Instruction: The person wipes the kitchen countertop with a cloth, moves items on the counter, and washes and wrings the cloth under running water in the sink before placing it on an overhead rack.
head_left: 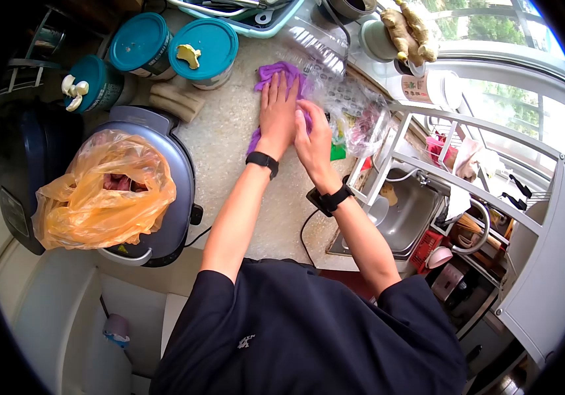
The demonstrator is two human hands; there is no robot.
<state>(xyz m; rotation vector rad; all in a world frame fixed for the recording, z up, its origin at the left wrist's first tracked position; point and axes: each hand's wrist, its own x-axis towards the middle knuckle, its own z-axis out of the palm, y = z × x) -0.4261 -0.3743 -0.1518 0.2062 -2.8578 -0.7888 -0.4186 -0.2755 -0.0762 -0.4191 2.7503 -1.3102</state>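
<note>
Your left hand (278, 120) lies flat, fingers slightly spread, apparently steadying the purple cloth (283, 66), while your right hand (313, 139) curves alongside (can't tell its grip).

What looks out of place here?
Orange bag sits open on the appliance, reddish contents showing: an odd perch. Yellowish piece and white pieces lie loose on teal lids. No spill evident.

purple cloth (285, 67) | plain, bright purple, soft-lkg | crumpled, uneven folds, spread low on speckled table (223, 141) | mostly hidden under flat L hand (278, 122) | far edge out past fingertips, bit showing btwn L & R hand (312, 139), strip nr L wrist | clear plastic pkg (339, 93) just beside, R side
</note>
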